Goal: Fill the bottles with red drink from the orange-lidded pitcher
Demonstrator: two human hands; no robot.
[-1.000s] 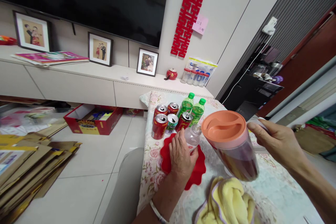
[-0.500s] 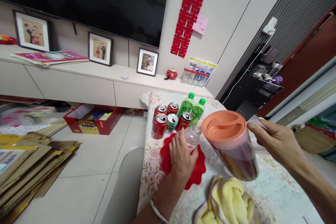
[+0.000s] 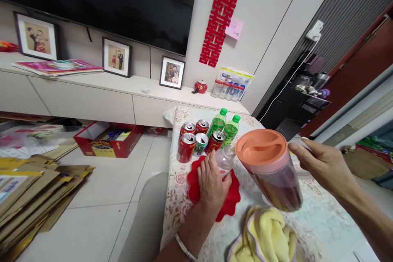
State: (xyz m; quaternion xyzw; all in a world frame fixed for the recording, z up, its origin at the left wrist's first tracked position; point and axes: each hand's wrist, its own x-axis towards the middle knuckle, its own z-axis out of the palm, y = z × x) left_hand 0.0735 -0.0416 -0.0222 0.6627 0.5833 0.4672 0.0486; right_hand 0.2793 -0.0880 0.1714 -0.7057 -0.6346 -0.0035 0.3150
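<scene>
My left hand is wrapped round a clear plastic bottle with an open neck, over a red scalloped mat. By its white handle, my right hand holds a clear pitcher with an orange lid and brown liquid inside. The pitcher leans toward the bottle, its lid edge close to the bottle's mouth. Whether liquid flows between them cannot be made out. Behind the bottle stand several opened cans and two green-capped bottles.
A crumpled yellow cloth lies on the flowered tablecloth near me. Beyond the table is a white cabinet with framed photos and lidded jars. A red box and flattened cardboard lie on the floor at the left.
</scene>
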